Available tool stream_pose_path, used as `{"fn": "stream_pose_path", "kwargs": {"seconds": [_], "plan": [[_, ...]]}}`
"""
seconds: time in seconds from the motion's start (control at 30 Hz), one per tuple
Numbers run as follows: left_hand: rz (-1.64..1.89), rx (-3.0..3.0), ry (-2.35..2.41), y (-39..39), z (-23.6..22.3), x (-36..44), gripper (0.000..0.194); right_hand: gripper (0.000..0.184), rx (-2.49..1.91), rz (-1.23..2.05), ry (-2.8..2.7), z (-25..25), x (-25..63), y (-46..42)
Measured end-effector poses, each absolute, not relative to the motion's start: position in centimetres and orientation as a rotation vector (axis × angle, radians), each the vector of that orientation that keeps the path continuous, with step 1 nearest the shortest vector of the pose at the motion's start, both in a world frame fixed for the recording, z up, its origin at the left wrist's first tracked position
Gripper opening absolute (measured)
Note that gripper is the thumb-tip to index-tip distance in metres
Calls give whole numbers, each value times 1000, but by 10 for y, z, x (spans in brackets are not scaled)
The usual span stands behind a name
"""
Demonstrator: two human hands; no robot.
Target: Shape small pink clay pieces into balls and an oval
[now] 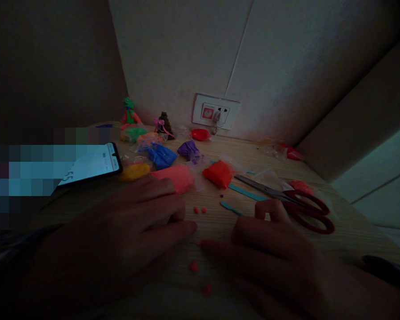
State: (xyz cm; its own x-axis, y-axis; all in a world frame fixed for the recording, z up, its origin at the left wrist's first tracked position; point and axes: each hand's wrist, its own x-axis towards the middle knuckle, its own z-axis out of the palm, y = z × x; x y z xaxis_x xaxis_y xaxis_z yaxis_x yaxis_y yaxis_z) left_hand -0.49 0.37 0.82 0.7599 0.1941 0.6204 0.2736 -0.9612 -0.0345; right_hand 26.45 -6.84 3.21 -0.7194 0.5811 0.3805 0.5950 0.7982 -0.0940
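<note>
My left hand (130, 226) rests over the table with its index finger stretched to the right and other fingers bent, holding nothing visible. My right hand (270, 249) reaches in from the right, index finger extended. At that fingertip lies a tiny red-orange bit of modelling clay (198, 243), seemingly touched by it. Two small clay balls (200, 210) sit side by side beyond the fingers. Closer to me are a red clay lump (194, 266) and another lump (206, 290). A packet of pink clay (175, 178) lies just behind my left hand. The thumbs are mostly hidden.
Red-handled scissors (306, 206) and a teal modelling tool (230, 208) lie near my right hand. Behind are orange (218, 174), blue (162, 155) and purple (189, 151) clay packets. A lit phone (93, 166) stands left; a green figure (130, 113) and wall socket (216, 111) are farther back.
</note>
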Motion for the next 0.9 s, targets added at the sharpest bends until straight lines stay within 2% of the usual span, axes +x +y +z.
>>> {"fn": "stream_pose_path", "kwargs": {"seconds": [0.1, 0.43, 0.67, 0.9], "plan": [[-967, -2851, -375, 4, 9, -4, 38, 66, -822, -84, -2553, 28, 264, -68], [-952, -2838, -383, 3, 10, -6, 39, 50, -984, -23, -2563, 43, 265, -67], [-957, -2807, -377, 4, 8, -7, 40, 61, -917, -40, -2596, 39, 262, -66], [-948, -2817, -382, 4, 9, -4, 38, 59, -889, -46, -2592, 40, 264, -66]]}}
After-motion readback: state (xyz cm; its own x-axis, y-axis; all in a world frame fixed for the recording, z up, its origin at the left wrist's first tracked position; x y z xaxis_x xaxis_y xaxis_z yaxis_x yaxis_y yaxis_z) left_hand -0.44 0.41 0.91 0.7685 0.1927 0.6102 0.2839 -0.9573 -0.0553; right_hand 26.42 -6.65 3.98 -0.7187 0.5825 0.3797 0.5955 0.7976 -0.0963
